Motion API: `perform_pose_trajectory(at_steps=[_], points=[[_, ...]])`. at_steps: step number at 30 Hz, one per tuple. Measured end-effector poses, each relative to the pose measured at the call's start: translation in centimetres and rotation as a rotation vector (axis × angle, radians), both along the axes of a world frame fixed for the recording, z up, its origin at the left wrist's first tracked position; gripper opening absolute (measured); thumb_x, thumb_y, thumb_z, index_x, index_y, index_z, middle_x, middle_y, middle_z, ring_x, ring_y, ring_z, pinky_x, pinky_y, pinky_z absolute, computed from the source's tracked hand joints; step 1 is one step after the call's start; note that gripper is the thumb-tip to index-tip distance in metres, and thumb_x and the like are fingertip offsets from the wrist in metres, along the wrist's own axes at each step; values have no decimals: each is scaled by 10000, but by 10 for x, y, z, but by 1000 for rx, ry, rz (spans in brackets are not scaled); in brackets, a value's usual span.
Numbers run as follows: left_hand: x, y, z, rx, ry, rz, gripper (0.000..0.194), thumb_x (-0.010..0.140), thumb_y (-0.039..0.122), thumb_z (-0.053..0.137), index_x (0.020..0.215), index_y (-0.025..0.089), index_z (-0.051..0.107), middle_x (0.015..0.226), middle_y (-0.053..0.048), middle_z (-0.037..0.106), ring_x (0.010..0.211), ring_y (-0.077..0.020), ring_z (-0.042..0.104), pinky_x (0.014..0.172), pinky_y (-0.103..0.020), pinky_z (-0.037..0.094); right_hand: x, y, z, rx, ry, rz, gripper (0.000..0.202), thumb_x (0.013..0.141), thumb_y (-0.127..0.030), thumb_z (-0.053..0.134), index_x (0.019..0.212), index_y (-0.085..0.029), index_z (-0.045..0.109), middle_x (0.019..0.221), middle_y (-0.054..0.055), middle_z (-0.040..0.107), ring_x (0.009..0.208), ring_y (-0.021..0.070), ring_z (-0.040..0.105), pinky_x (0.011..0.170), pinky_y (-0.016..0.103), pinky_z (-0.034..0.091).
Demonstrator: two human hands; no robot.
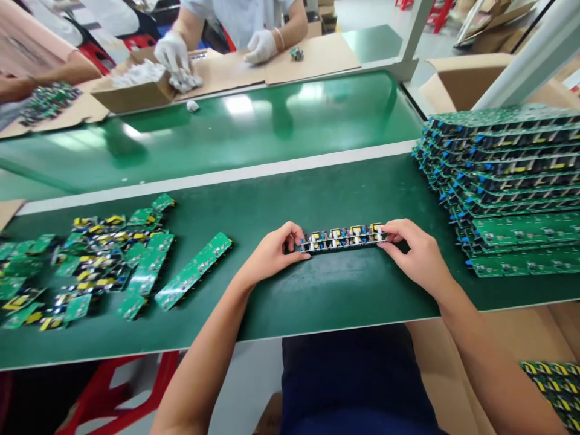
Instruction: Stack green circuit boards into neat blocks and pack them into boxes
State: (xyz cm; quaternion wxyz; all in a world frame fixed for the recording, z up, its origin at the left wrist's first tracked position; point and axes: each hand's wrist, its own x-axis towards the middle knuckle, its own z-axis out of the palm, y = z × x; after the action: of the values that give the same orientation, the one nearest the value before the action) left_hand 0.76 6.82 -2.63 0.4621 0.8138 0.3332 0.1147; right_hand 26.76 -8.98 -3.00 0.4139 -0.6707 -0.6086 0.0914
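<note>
A narrow circuit board strip (347, 238) with yellow, white and blue components spans the gap between my hands, low over the green table. My left hand (277, 249) pinches its left end between thumb and fingers. The right end is gripped the same way by my right hand (411, 249). To the left, a separate long green circuit board strip (194, 272) lies component side down at a slant. Beyond it spreads a loose pile of small circuit boards (102, 260), some green side up, others showing yellow parts.
A tall stack of circuit board panels (516, 181) stands at the right. A white ridge (226, 175) crosses the green worktop. Across it, a gloved co-worker's hand (174, 57) reaches beside a cardboard box (131, 90). A red stool (118, 393) is below the front edge.
</note>
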Motion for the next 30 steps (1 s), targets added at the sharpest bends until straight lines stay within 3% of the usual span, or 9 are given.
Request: perform_pose_trajectory(at_steps=[4, 11, 20, 25, 30], points=[[-10, -19, 2, 28, -43, -24, 219, 746, 289, 698, 821, 209, 509, 767, 48, 513, 631, -83, 428, 581, -220, 364, -7, -19, 2, 61, -44, 29, 152, 858, -192, 636, 996, -238, 682, 964, 47, 687, 791, 178, 650, 715, 338, 568], [-37, -62, -6, 17, -152, -126, 290, 724, 298, 790, 806, 216, 524, 752, 54, 533, 664, -86, 475, 602, -213, 395, -16, -65, -1, -5, 2, 60, 324, 832, -126, 677, 1106, -298, 681, 1032, 26, 686, 900, 184, 661, 818, 331, 544], [-40, -65, -11, 247, -118, -207, 295, 777, 384, 742, 797, 221, 498, 750, 45, 577, 676, -96, 515, 639, -229, 415, -20, -68, -11, -34, -33, 96, 399, 810, -61, 661, 1136, -292, 666, 1051, 55, 668, 908, 193, 650, 811, 341, 516], [-43, -66, -13, 263, -94, -238, 161, 862, 312, 635, 826, 222, 506, 794, 25, 605, 709, -109, 544, 671, -258, 417, -15, -67, -11, -27, 18, 147, 460, 771, -7, 667, 1127, -298, 669, 1021, 71, 662, 889, 198, 641, 765, 344, 516], [-42, -67, -10, 299, -76, -257, 145, 835, 211, 610, 839, 222, 465, 797, 31, 590, 714, -107, 538, 670, -256, 409, -9, -66, -12, -27, 89, 214, 451, 753, -12, 674, 1127, -264, 670, 1028, 48, 649, 896, 177, 627, 771, 316, 505]])
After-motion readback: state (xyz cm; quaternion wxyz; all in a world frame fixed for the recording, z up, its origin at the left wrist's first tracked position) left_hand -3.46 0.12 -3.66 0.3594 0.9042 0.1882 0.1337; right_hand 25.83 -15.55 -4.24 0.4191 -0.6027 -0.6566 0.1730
